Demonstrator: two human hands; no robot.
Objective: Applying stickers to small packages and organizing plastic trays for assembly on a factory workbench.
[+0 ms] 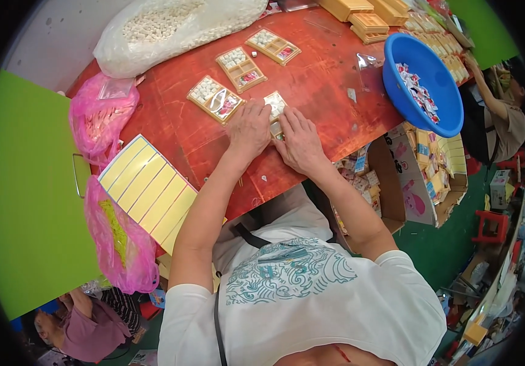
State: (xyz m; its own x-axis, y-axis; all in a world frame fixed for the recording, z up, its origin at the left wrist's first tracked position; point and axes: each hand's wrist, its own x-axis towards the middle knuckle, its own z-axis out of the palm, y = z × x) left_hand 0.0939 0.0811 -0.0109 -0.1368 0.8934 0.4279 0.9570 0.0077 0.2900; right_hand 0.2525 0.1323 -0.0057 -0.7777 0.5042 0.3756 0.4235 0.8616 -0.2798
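Observation:
My left hand (250, 129) and my right hand (299, 141) rest side by side on a small wooden tray (274, 101) of white pieces on the red table (317, 85). Fingers of both hands press on the tray's near half and hide it. Only its far end with white pieces shows. Three similar wooden trays lie beyond in a row: one (215, 99) just left of my left hand, one (241, 69) further back, one (273, 46) furthest.
A big clear bag of white pieces (171, 27) lies at the table's far left. Pink bags (99, 119) (119, 241) and yellow sticker sheets (149, 192) sit on the left. A blue bowl (424, 82) stands right. Cardboard boxes (424, 177) sit below. Other people work nearby.

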